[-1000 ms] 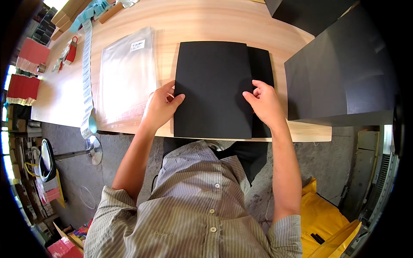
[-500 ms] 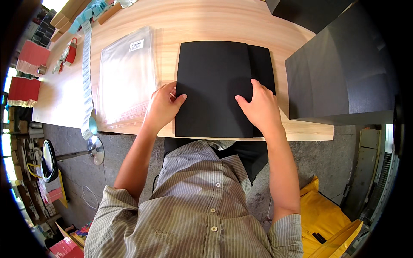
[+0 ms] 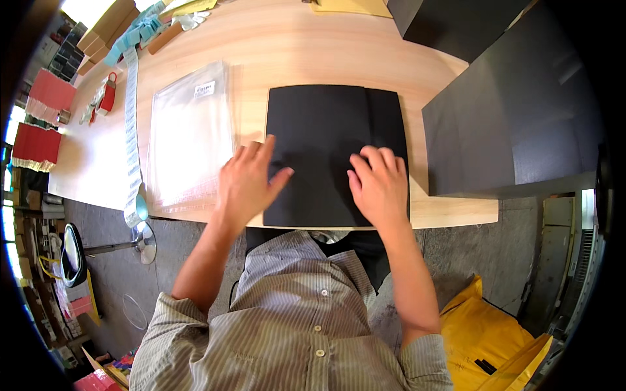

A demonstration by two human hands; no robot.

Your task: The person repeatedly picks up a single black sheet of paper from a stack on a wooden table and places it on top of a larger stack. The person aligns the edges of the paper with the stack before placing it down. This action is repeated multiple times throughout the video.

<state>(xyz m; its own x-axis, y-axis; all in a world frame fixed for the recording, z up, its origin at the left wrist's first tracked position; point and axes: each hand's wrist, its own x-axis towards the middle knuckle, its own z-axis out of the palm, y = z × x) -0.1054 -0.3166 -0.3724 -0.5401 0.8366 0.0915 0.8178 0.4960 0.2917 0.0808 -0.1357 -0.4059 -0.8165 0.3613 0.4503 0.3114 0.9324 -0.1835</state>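
Note:
A flat black card folder point(image 3: 316, 124) lies on the table in front of me, with a vertical seam towards its right side where one panel meets another. My left hand point(image 3: 249, 182) is at its left edge, thumb and fingers spread, the thumb over the black card. Over the folder's lower right part is my right hand point(image 3: 380, 186), its fingers loosely bent and slightly apart with nothing in them. Whether the fingertips press on the card I cannot tell. Left of the folder rests a stack of clear plastic sleeves point(image 3: 189, 143), a white label on the top one.
Big stacks of black card point(image 3: 508, 124) stand on the right of the wooden table point(image 3: 248, 72). A long strip of labels point(image 3: 132, 117) runs along the left, near a red-handled tool point(image 3: 106, 94). A yellow bag point(image 3: 489, 326) sits on the floor at lower right.
The folder's right-hand panel now sits closer in, so the black shape is narrower and its top edge even. My left hand has lifted and spread; my right hand has bent its fingers over the card.

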